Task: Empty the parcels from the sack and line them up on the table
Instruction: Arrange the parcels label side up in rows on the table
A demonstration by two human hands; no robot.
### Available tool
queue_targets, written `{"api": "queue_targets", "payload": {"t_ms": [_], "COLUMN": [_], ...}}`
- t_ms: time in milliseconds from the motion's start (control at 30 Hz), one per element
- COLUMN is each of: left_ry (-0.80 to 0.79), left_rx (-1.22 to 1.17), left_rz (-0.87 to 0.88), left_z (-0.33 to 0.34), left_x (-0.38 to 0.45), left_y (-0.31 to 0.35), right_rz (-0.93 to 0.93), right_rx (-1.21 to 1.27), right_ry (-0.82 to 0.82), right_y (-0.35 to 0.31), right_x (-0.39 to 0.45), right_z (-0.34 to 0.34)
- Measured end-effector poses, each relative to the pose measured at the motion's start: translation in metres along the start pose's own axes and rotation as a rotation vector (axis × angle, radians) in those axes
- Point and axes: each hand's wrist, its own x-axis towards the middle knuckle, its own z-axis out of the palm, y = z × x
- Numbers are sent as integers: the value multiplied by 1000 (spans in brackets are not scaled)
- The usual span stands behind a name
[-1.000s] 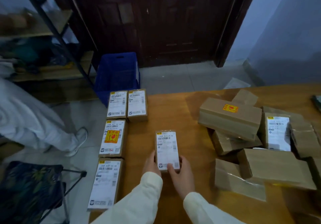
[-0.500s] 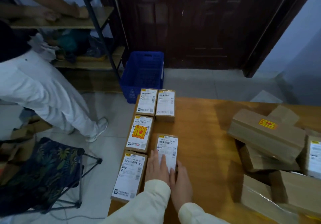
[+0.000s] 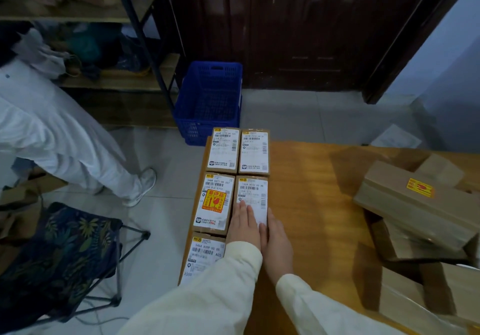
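Several small cardboard parcels with white labels lie in two columns at the left edge of the wooden table [image 3: 309, 204]. My left hand [image 3: 244, 228] lies flat with straight fingers on the near end of one labelled parcel [image 3: 253, 191], which sits snug beside the parcel with the orange fragile sticker [image 3: 214, 202]. Pressed against that same parcel's near right side is my right hand [image 3: 276, 246], its fingers straight. Two parcels [image 3: 240, 150] lie just beyond, and another [image 3: 202, 259] sits nearest me on the left. No sack is in view.
A loose heap of brown boxes [image 3: 418, 210] fills the table's right side. On the floor beyond the table stands a blue plastic crate [image 3: 210, 101]. A person in white trousers [image 3: 59, 140] stands left by a shelf, with a folding stool [image 3: 59, 251] nearer me.
Both hands slid the labelled parcel from the table's middle forward and left until it sat against the fragile-sticker parcel. My view turned left, and the other person came into sight.
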Motion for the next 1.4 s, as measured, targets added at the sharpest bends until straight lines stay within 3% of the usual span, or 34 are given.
{"api": "queue_targets", "payload": {"t_ms": [333,467,567,667,767,900,1000,1100,1233,1400], "left_ry": [13,88,125,193,63,-108,-203,-216,-191,-414], "left_rx": [106,1,53,181,257,278,334,311,170,120], "left_rz": [12,-23,9,208,525,725,724,688,609,464], "left_z": [-1,1,-3,-5,16,56,75,88,86,74], "left_x": [9,9,8,-10,-46,-73,-77,-77,-73,-92], "left_y": [6,8,14,50,108,171,200,214,216,194], "right_rz": [-5,249,415,476,571,807,971,1021,983,893], "right_rx": [-18,308,540,631,630,656,823,894,886,1003], "right_ry": [3,-155,-71,37,140,275,374,288,152,50], "right_y": [3,8,22,46,79,127,159,175,190,201], "right_x": [1,5,-7,-35,-68,-116,-145,-169,-193,-209], "right_z": [-7,-31,-54,-80,-100,-122,-140,-160,-170,-161]}}
